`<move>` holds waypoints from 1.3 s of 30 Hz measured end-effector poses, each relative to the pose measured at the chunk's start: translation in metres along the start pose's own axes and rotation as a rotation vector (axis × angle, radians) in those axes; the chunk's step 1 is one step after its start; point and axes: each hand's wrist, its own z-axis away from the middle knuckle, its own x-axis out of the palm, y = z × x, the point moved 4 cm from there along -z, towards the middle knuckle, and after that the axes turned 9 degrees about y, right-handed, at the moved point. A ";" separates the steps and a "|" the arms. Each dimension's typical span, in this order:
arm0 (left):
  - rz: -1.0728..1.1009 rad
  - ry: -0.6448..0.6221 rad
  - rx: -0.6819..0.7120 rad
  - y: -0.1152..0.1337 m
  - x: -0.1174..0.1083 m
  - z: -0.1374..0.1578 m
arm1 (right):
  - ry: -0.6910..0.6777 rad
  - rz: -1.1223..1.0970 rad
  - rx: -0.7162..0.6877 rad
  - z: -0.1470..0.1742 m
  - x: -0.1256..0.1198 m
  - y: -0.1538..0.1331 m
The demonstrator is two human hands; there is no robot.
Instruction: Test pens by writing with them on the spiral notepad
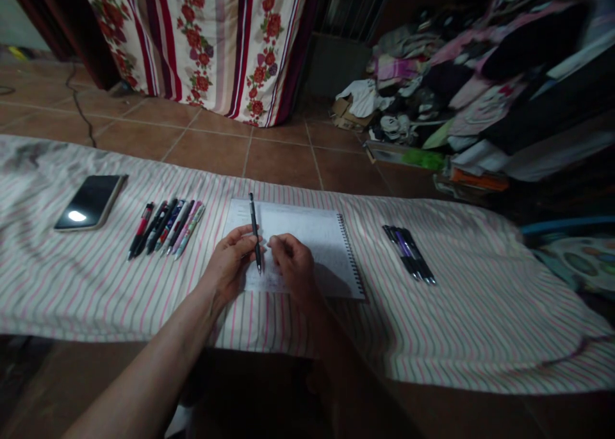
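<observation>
My left hand (235,256) is closed around a slim dark pen (255,234), thumb and fingers pinching it at mid-length. The pen stands nearly upright in view, its pointed end down, over a spiral notebook (321,234) that lies open with faint writing on the page. Just right of the pen, my right hand (295,259) is closed with its fingers curled and thumb against them. Whatever may be between those fingers is hidden. A small gap separates the right fingertips from the pen.
Several pens (166,227) lie side by side left of the notebook, beyond them a phone (89,202). Several dark and purple pens (409,254) lie to the right. A striped cloth (480,298) covers the table. Behind are a floral curtain (206,41) and piled clothes (451,80).
</observation>
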 end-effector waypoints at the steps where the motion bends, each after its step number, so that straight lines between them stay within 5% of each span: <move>1: -0.005 -0.004 -0.002 -0.001 0.001 0.000 | 0.018 -0.001 0.002 -0.001 -0.001 0.001; 23: -0.117 -0.013 0.028 0.007 -0.008 0.001 | -0.009 -0.100 0.039 -0.007 0.012 0.004; 39: 0.181 -0.010 -0.028 0.017 -0.006 -0.005 | -0.022 -0.081 0.059 -0.005 0.017 0.001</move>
